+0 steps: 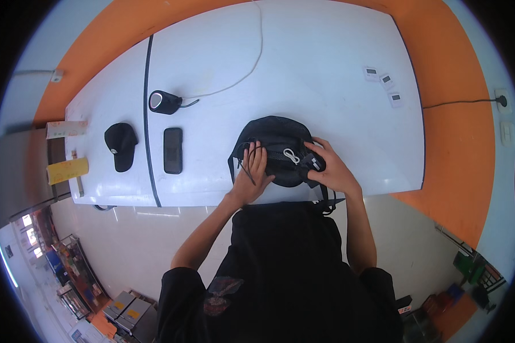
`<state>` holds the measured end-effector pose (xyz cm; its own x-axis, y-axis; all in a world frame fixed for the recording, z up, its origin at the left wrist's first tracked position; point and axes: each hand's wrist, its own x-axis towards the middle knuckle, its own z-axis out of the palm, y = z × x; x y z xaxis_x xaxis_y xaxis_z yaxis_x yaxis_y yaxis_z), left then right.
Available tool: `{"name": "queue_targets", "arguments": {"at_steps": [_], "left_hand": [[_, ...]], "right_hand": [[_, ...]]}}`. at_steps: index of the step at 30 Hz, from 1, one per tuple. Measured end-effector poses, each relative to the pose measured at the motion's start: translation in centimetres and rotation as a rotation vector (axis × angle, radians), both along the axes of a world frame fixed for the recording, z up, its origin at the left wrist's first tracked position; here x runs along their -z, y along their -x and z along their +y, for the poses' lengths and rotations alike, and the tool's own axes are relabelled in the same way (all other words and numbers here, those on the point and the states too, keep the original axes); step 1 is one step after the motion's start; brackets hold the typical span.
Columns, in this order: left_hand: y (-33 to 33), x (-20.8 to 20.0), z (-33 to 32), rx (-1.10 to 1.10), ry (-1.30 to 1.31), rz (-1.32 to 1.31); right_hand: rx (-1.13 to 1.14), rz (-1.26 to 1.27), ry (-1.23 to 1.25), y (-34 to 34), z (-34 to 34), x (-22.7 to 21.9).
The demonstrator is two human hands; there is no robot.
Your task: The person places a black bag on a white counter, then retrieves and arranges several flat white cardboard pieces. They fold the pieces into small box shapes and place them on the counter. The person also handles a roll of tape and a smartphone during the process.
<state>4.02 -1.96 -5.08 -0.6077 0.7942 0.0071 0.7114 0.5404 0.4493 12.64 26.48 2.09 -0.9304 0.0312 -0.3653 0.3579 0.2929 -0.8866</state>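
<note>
Bag (277, 164) by front edge of table (205, 171), between my flat left hand (254, 172) and right hand (333, 170) around black item (313, 163)

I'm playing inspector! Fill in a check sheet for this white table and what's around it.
Surface: white table, dark strip across its left part.
Job's things: black bag near the front edge; small white cable bundle on it.
Clutter: black cap, phone, black cylinder, three small white devices.
Hands: left hand flat on the bag; right hand at its right side, grip unclear.
Cables: white cord from the far edge toward the cylinder; black cord plugged in at right.
Surroundings: orange-and-pale walls, shelves lower left.
</note>
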Motion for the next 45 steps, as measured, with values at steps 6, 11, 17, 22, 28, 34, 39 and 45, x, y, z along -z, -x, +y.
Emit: {"name": "queue_targets", "arguments": {"at_steps": [6,11,17,22,28,34,39,45], "left_hand": [[-2.2,1.0,-0.2,-0.149,-0.126,-0.041],[-1.7,1.0,0.2,-0.175,0.094,0.039],[-0.7,0.5,1.0,-0.257,0.146,0.011],[-0.2,0.4,1.0,-0.241,0.248,-0.097],[-0.6,0.6,-0.2,-0.252,0.100,0.019],[-3.5,0.7,-4.2,0.151,0.103,0.051],[-1.1,0.1,-12.4,0.353,-0.229,-0.356],[7.1,0.9,-7.1,-0.443,-0.472,-0.246]], "right_hand": [[-0.140,0.010,-0.115,0.3,-1.7,-1.9],[-0.267,0.009,-0.254,0.5,-4.0,-2.0],[-0.411,0.052,-0.189,1.4,-5.4,0.3],[-0.408,-0.022,-0.186,3.5,-4.8,1.9],[-0.307,-0.153,-0.181,3.6,-3.0,1.4],[-0.329,-0.068,-0.177,3.3,-1.9,0.7],[-0.402,-0.121,-0.171,3.7,-2.0,-0.9],[-0.519,-0.118,-0.246,4.2,-0.7,-3.9]]}}
